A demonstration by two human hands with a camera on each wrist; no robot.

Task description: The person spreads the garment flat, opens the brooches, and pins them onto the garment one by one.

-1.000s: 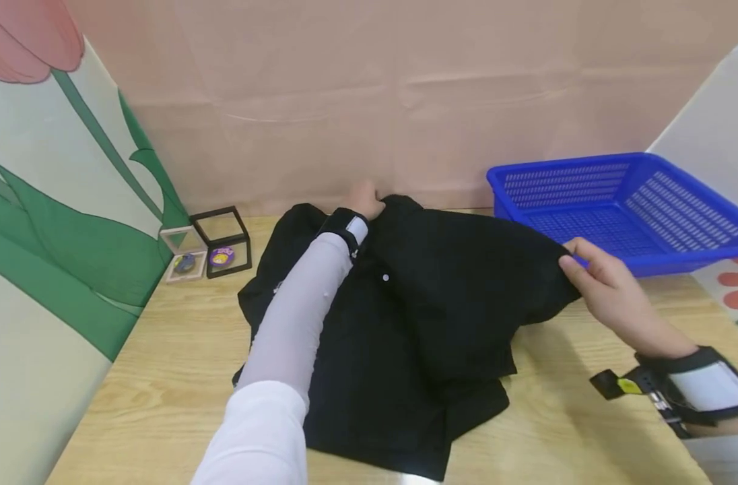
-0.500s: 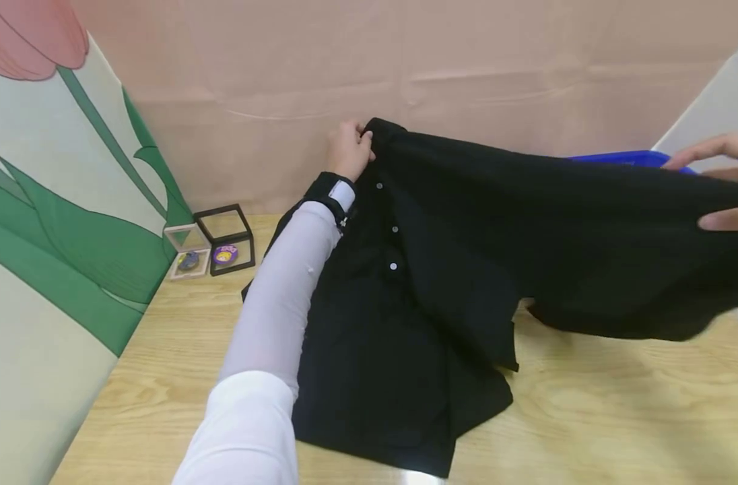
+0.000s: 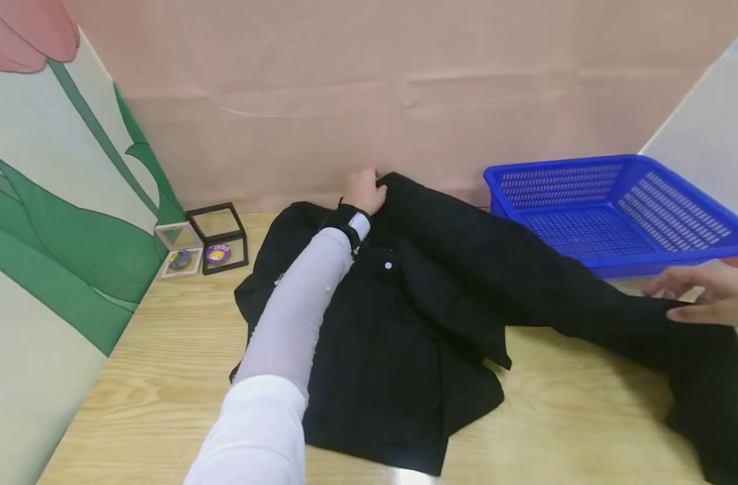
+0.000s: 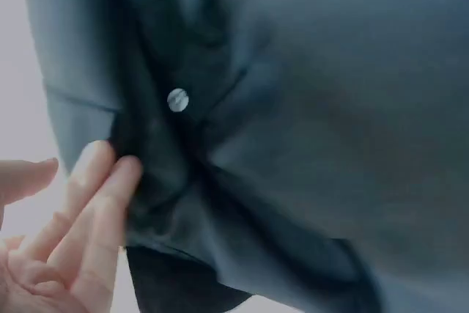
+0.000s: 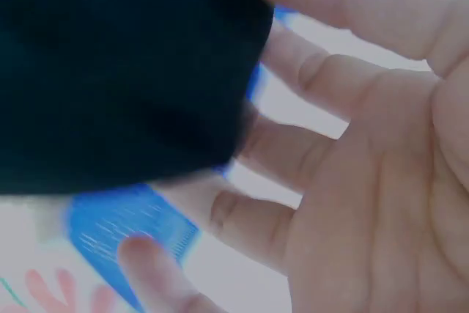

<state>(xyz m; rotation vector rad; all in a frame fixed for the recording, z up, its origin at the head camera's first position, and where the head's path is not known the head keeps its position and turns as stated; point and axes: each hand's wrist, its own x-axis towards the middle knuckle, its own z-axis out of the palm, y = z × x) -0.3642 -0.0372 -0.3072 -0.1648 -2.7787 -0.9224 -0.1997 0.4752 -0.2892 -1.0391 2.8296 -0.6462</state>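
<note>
A black button-up shirt (image 3: pixel 375 364) lies on the wooden table, its body rumpled and a pale button (image 3: pixel 388 265) showing on the front. My left hand (image 3: pixel 365 191) is at the collar end; in the left wrist view, two of its fingertips (image 4: pixel 126 170) touch the dark cloth while the thumb stands apart. Out to the right, my right hand (image 3: pixel 711 296) holds up one long sleeve (image 3: pixel 563 289) between thumb and fingers. Beyond that hand the sleeve bends and hangs downward. In the right wrist view, the cloth (image 5: pixel 132 78) covers the fingertips.
A blue plastic basket (image 3: pixel 617 259) stands at the back right, behind the sleeve. At the back left are two small open display frames, one pink (image 3: pixel 163 269) and one black (image 3: pixel 243 252), with round badges inside. A pink backdrop (image 3: pixel 284 148) rises behind the table.
The left hand lifted the collar and brought it back down. The right hand drew the sleeve out to the right, then lowered it, and the basket is visible again.
</note>
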